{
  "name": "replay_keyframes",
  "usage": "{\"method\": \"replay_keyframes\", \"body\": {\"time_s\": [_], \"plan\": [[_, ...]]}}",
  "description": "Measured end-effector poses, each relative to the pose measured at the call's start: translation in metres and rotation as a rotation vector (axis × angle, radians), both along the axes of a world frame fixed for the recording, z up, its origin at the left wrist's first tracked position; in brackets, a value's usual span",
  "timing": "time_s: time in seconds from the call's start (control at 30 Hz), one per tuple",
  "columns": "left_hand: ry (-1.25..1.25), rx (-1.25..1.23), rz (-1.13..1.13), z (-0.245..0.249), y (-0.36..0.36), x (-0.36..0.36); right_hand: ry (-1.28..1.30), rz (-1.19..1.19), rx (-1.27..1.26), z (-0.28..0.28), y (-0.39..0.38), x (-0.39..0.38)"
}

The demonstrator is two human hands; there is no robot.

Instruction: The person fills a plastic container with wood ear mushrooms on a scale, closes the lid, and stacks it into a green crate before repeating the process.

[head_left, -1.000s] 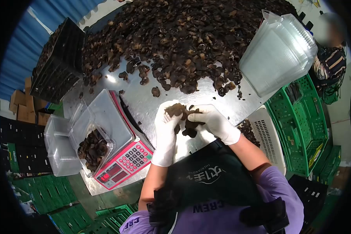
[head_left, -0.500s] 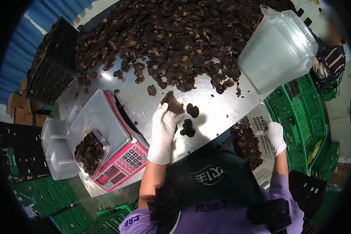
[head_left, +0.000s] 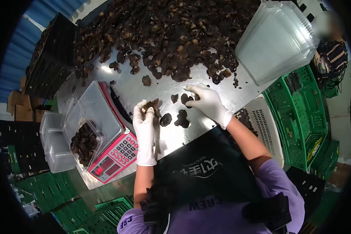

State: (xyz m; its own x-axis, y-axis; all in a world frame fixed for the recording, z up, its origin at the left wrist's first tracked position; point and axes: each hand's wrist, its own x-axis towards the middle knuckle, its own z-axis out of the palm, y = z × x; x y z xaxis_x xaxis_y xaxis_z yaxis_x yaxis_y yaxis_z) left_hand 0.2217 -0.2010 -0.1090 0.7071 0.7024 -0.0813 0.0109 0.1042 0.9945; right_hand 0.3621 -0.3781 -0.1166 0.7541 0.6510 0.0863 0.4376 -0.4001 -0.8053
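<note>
In a white glove, my left hand [head_left: 144, 119] is closed around a brown piece of wood ear mushroom [head_left: 155, 104], just over the metal table [head_left: 128, 87]. My right hand [head_left: 210, 104], also gloved, reaches in from the right with thumb and forefinger apart. Its thumb tip is right at a dark mushroom piece [head_left: 185, 99]. Around it lie a small piece [head_left: 174, 98], a lobed piece [head_left: 182, 119] and a rounded one [head_left: 165, 119]. A large heap of wood ear mushrooms [head_left: 171, 39] covers the far side of the table.
At left, a red-framed scale [head_left: 117, 158] bears a clear tub of mushrooms [head_left: 84, 144]. Stacked clear tubs [head_left: 277, 43] stand at right, above a white basket [head_left: 266, 124] and green crates [head_left: 296, 113]. A black crate [head_left: 52, 58] leans at the far left; a person [head_left: 331, 58] is at right.
My right hand has moved from the white basket to the pieces on the table. My left hand has shifted left with its mushroom piece. More loose pieces now show between the hands.
</note>
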Motion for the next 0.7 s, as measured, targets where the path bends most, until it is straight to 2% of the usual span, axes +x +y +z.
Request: {"method": "replay_keyframes", "body": {"time_s": [0.03, 0.07, 0.1, 0.13, 0.17, 0.2, 0.27, 0.33, 0.4, 0.5, 0.53, 0.6, 0.67, 0.7], "plan": [[0.147, 0.142, -0.043, -0.004, 0.002, -0.008, 0.008, 0.005, 0.001, -0.005, 0.008, -0.002], [0.165, 0.173, -0.049, -0.010, 0.000, -0.014, -0.131, 0.001, -0.067, -0.015, 0.015, -0.004], [0.224, 0.335, -0.039, -0.020, 0.000, -0.017, -0.270, -0.007, -0.135, -0.022, 0.018, -0.005], [0.283, 0.497, -0.032, -0.028, 0.000, -0.020, -0.264, -0.011, -0.137, -0.027, 0.018, -0.005], [0.284, 0.639, -0.062, -0.034, -0.001, -0.023, -0.207, -0.032, -0.111, -0.030, 0.018, -0.003], [0.386, 0.503, -0.114, -0.011, -0.010, -0.021, -0.149, -0.054, -0.086, -0.030, 0.017, -0.002], [0.406, 0.606, -0.225, -0.015, -0.008, -0.021, -0.093, -0.070, -0.014, -0.025, 0.008, -0.001], [0.431, 0.695, -0.298, -0.010, -0.010, -0.018, 0.358, -0.109, 0.166, -0.016, -0.002, -0.002], [0.457, 0.785, -0.372, 0.000, -0.014, -0.013, 0.359, -0.120, 0.195, -0.009, -0.011, -0.006], [0.564, 0.906, -0.501, 0.004, -0.014, -0.002, 0.564, -0.022, 0.258, 0.002, -0.019, -0.021], [0.565, 0.906, -0.502, 0.007, -0.011, 0.004, 0.606, -0.014, -0.016, 0.021, -0.019, -0.027], [0.647, 0.912, -0.649, 0.017, -0.005, 0.018, 0.086, 0.058, -0.030, -0.008, -0.016, -0.046], [0.599, 0.884, -0.730, 0.011, 0.004, 0.032, 0.128, 0.131, -0.090, -0.005, -0.008, -0.054], [0.541, 0.951, -0.767, 0.013, 0.005, 0.036, 0.011, 0.049, -0.196, -0.012, -0.003, -0.058]]}}
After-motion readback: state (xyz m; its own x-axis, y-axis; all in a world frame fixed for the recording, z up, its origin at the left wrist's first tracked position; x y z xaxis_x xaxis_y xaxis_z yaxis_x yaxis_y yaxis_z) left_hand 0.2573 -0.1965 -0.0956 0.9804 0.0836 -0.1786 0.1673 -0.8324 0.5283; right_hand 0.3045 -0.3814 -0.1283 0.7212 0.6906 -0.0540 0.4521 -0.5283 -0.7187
